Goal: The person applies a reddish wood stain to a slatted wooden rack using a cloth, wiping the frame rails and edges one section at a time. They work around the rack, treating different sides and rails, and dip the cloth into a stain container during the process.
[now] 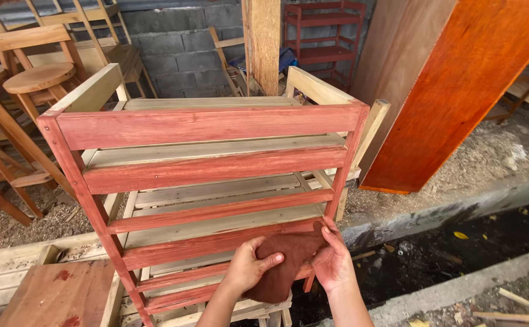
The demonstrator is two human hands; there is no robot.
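Open-air workshop with a grey block wall (179,42) and sawdust on the ground.
Both hands, left hand (249,266) and right hand (333,260), grasp a dark reddish-brown stained rag (288,260), pressed against a lower slat of the slatted wooden rack (210,163), whose front faces are stained red and whose tops are bare and pale.

Two hands, the left hand (247,266) and the right hand (333,261), are holding one brown cloth (288,257). One half-stained wooden rack (207,169) is standing in front, showing five red-stained slats. One finished red rack (325,39) is standing behind. Two round stools (37,79) are waiting at left. One orange board (458,91) is leaning at right.
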